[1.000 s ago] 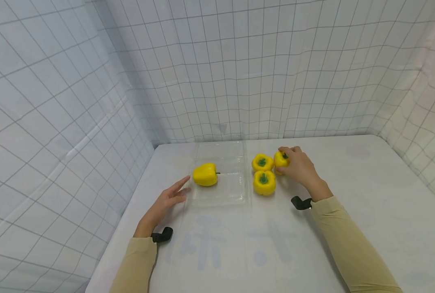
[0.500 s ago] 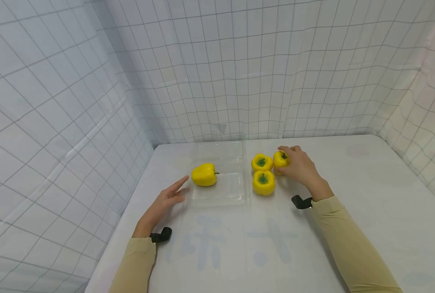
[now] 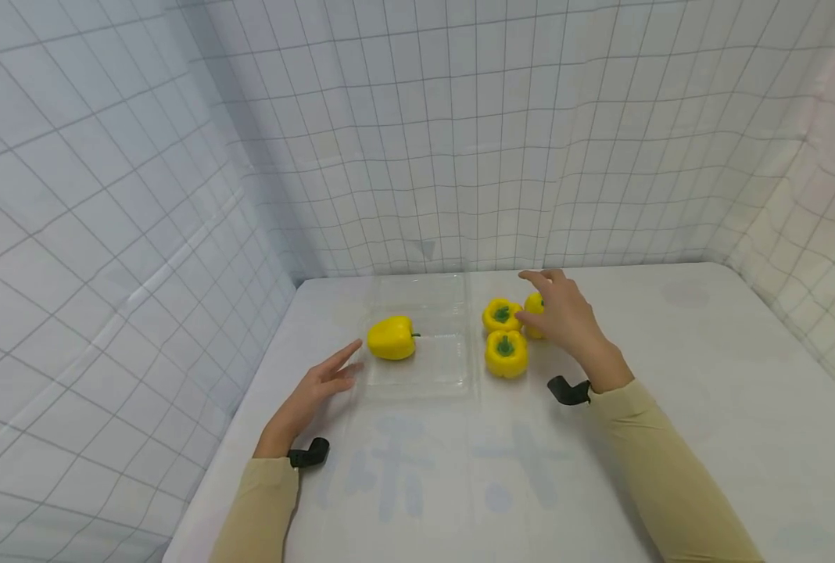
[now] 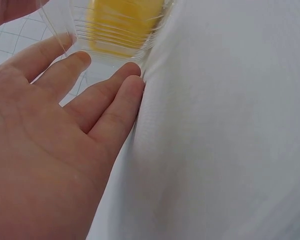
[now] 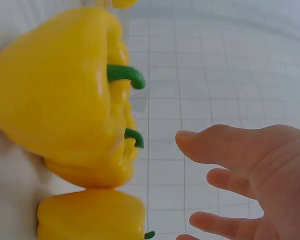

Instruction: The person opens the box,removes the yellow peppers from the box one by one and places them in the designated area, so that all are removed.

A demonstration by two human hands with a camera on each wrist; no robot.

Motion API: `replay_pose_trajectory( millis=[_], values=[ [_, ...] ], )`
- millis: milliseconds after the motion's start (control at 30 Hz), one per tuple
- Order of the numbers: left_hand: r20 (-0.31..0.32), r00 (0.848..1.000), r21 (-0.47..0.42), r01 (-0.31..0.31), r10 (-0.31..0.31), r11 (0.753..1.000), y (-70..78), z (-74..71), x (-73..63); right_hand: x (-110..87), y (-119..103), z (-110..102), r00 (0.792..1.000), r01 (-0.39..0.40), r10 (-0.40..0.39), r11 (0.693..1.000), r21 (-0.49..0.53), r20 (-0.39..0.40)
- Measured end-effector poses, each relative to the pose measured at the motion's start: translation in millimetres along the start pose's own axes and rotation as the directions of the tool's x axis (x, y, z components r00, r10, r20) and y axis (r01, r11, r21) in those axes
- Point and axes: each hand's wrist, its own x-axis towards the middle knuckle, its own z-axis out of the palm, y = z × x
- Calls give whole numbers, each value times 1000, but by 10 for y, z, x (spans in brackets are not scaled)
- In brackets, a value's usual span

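Note:
One yellow bell pepper (image 3: pixel 392 338) lies on its side in a clear plastic clamshell container (image 3: pixel 440 372), whose lid is folded back. My left hand (image 3: pixel 312 397) rests at the container's left side, fingers extended; the left wrist view shows its fingertips right at the ribbed clear wall. Right of the container, three more peppers stand upright: a front one (image 3: pixel 507 363), a back one (image 3: pixel 493 317), and a right one (image 3: pixel 533 302) partly hidden by my right hand (image 3: pixel 567 320). That hand hovers above them, thumb and fingers spread, holding nothing. In the right wrist view a gap separates the thumb from the green stems (image 5: pixel 125 75).
The white table (image 3: pixel 446 485) bears faint bluish marks near the front. Grid-patterned white cloth (image 3: pixel 417 141) hangs behind it and along both sides. The open lid (image 3: pixel 421 289) reaches toward the back edge.
My right hand has let go of the right pepper and lifted up and to the left over the group. The peppers and my left hand have stayed put.

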Motion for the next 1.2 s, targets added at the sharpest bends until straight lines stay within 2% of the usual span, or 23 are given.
replay_pose_trajectory(
  millis=[200, 333, 467, 667, 833, 1033, 1200],
  values=[
    [-5, 1000, 0, 8, -8, 1000, 29, 14, -11, 47, -347, 140, 992, 123, -123, 992, 28, -8],
    [0, 1000, -2, 4, -4, 1000, 9, 10, 0, 84, -551, 347, 979, 206, -206, 977, 48, -3],
    [-2, 1000, -4, 11, -11, 1000, -2, 9, 9, 124, -744, 588, 967, 251, -255, 963, 95, 27],
    [-17, 999, 9, 32, -32, 999, 11, 0, 4, 195, -1029, 907, 963, 245, -260, 954, 175, 73],
    [-25, 999, 32, 34, -33, 999, 12, -13, -5, 270, -1199, 1140, 962, 221, -245, 959, 177, 123],
    [-17, 1000, 31, 23, -23, 999, -8, -16, 5, 351, -1242, 1400, 955, 221, -243, 966, 137, 171],
    [-25, 999, 30, 29, -28, 999, -8, -21, 10, 391, -1247, 1551, 951, 253, -276, 954, 160, 142]
  ],
)
